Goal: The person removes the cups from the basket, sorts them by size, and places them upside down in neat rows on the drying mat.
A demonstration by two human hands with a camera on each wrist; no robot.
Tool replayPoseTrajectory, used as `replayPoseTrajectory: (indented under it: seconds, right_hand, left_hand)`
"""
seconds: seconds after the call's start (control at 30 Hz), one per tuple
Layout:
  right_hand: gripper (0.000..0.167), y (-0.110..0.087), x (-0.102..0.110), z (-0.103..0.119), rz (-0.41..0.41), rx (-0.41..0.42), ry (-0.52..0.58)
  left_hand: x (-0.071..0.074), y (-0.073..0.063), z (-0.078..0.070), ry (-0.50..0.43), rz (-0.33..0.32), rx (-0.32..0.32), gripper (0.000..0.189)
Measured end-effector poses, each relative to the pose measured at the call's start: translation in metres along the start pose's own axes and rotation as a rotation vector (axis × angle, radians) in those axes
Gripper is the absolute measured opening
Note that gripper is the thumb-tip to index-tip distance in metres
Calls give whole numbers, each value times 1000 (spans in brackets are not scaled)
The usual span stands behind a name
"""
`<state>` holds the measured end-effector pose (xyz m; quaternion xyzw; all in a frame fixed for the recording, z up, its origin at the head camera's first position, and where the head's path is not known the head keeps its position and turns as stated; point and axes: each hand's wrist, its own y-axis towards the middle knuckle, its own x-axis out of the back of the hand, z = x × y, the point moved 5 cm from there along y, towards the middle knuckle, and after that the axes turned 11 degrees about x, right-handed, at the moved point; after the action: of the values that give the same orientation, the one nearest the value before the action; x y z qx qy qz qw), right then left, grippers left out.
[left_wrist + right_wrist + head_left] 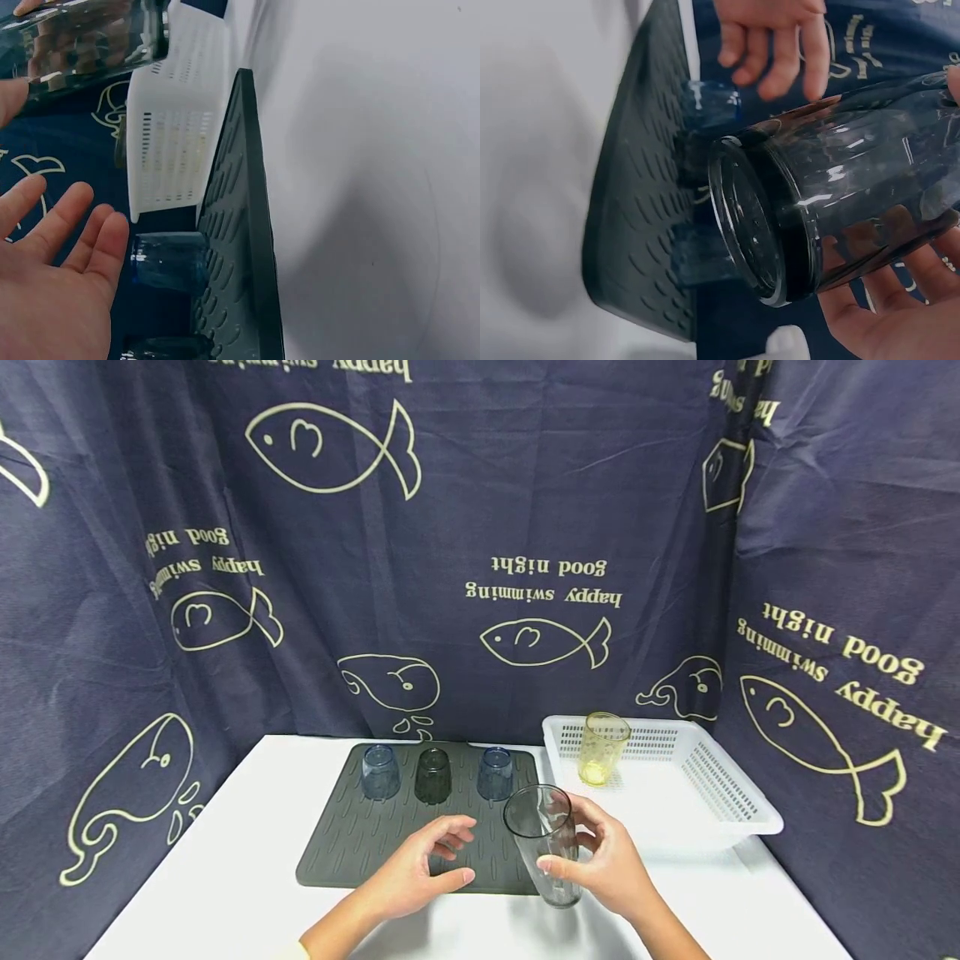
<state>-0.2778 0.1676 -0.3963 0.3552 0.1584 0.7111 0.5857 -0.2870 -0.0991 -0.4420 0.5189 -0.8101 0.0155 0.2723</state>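
My right hand (603, 860) grips a clear grey drinking glass (546, 847) round its side, thumb in front and fingers behind. The glass leans to the left with its wide mouth up, over the mat's near right corner. Its thick base (750, 221) shows large in the right wrist view. To the left of it, my left hand (416, 868) holds nothing; its fingers (60, 221) are spread and slightly bent over the dark ridged mat (360, 852). On that mat stand a blue glass (380, 774), a dark grey glass (432, 778) and another blue glass (495, 776), narrower ends up.
A white perforated basket (738, 777) sits at the back right of the white table (247, 860). Inside it, near its left wall, a yellow glass (603, 750) stands upright. A dark blue curtain (450, 527) with fish drawings hangs behind and at both sides.
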Motion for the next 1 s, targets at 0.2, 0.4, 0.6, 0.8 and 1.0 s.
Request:
replayPoseTrajectory:
  seconds: [0.2,0.4,0.6,0.8,1.0]
  right_hand:
    - [68,-5,-17,-9,51,-22,-51]
    - [72,-6,-28,-14,143,-32,-120]
    - [74,-7,-36,-15,221,-51,-174]
    - [75,-4,-39,-14,241,-9,-213]
    - [79,-1,-42,-12,274,91,-224]
  left_hand:
    - [-4,3,-1,-55,59,-6,65]
    - [-8,8,-5,-91,83,-13,74]
    - [-12,12,-7,-79,90,-14,77]
    - [-14,12,-8,-38,69,-5,80]
    - [-15,13,-9,-14,53,34,81]
